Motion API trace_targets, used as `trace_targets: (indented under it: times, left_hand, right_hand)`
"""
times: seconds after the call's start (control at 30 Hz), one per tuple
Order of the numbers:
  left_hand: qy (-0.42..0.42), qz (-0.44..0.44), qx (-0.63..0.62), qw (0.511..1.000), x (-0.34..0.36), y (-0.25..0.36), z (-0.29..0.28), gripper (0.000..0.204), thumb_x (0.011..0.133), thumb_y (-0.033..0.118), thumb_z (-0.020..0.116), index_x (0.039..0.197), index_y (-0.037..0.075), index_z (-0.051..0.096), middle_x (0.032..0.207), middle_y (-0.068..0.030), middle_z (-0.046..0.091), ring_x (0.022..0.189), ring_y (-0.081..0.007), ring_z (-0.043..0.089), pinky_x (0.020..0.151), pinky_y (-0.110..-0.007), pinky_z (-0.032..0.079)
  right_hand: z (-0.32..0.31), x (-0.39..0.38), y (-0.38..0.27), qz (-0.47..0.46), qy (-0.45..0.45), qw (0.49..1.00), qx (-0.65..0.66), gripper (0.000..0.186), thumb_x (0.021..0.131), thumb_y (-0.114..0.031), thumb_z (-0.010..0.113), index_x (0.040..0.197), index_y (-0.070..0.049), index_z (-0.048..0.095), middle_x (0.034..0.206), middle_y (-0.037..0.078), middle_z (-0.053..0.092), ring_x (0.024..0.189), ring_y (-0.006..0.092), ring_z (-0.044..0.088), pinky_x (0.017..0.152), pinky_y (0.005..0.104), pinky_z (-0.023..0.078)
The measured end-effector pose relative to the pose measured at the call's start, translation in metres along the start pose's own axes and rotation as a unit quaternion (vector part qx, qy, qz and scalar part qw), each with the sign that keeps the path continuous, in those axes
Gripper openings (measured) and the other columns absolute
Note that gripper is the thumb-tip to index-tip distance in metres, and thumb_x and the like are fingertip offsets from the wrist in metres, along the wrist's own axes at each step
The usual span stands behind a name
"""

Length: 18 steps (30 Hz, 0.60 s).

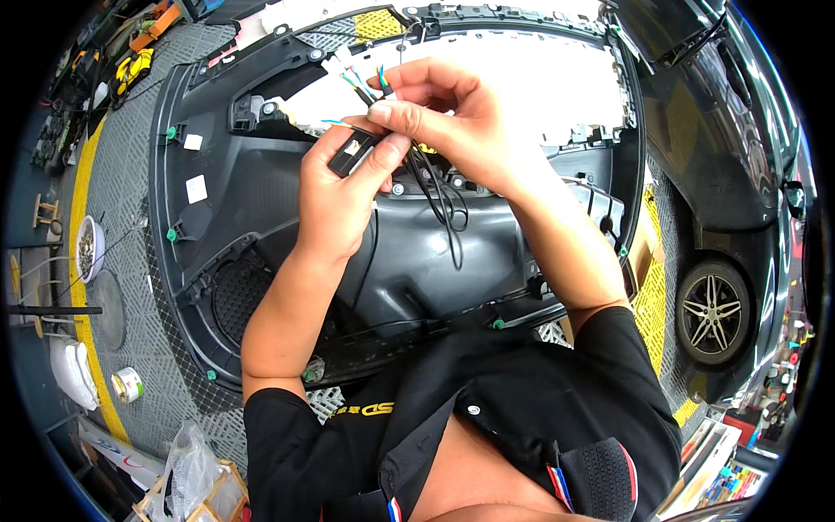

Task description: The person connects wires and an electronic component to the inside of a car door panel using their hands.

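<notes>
My left hand [352,178] grips a small black box-shaped module [348,153] with a pale label, thumb on its right side. My right hand [461,130] pinches black cables [426,187] between thumb and fingers, just above the module; the cables hang in loops beneath. White connectors [339,65] and thin coloured wires [355,85] stick out above my fingers. Behind both hands lies a large black plastic car interior panel [435,252] with a white padded section [565,87] at its top and green clips [171,235] along its edges.
A dark car with an open door [704,130] and a wheel [711,311] stands at the right. On the left are a bowl of small parts [87,248], a tin [128,384], yellow tools [134,70] and a crate with a plastic bag [187,465].
</notes>
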<state>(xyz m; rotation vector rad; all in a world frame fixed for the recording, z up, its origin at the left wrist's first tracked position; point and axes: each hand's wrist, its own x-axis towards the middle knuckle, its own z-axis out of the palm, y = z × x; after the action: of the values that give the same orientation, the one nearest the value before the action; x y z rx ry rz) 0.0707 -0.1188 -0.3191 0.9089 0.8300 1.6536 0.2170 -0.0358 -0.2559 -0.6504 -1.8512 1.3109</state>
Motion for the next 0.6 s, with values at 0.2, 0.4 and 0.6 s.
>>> trace_targets:
  times: [0.2,0.4,0.6]
  left_hand:
    - [0.024,-0.037,-0.028,0.999,0.002,0.007,0.005,0.013,0.098,0.012,0.072,0.106,0.003,0.069,0.093,-0.0074,0.073,0.077,-0.01,0.065,0.06,-0.024,0.048]
    - [0.044,-0.059,-0.027,0.997,0.006,0.012,0.0,0.014,0.1,0.013,0.069,0.11,0.003,0.068,0.099,-0.0116,0.076,0.08,-0.0099,0.065,0.061,-0.023,0.047]
    - [0.085,0.037,0.102,0.99,0.011,0.008,-0.006,0.023,0.101,0.015,0.069,0.119,0.002,0.063,0.108,-0.0061,0.067,0.083,-0.0114,0.065,0.059,-0.026,0.048]
  right_hand:
    - [-0.019,0.005,0.005,0.042,-0.036,0.998,0.003,0.032,0.095,-0.019,0.077,0.122,-0.003,0.073,0.112,0.004,0.076,0.102,0.0088,0.068,0.09,0.0277,0.054]
    - [-0.029,0.003,0.003,0.108,-0.033,0.984,0.136,0.03,0.101,-0.023,0.069,0.126,-0.005,0.073,0.11,0.005,0.076,0.095,0.0078,0.067,0.081,0.0226,0.051]
    - [-0.034,-0.001,0.003,0.102,-0.028,0.984,0.144,0.032,0.105,-0.021,0.061,0.134,-0.006,0.064,0.108,0.005,0.074,0.095,0.0097,0.068,0.082,0.0237,0.053]
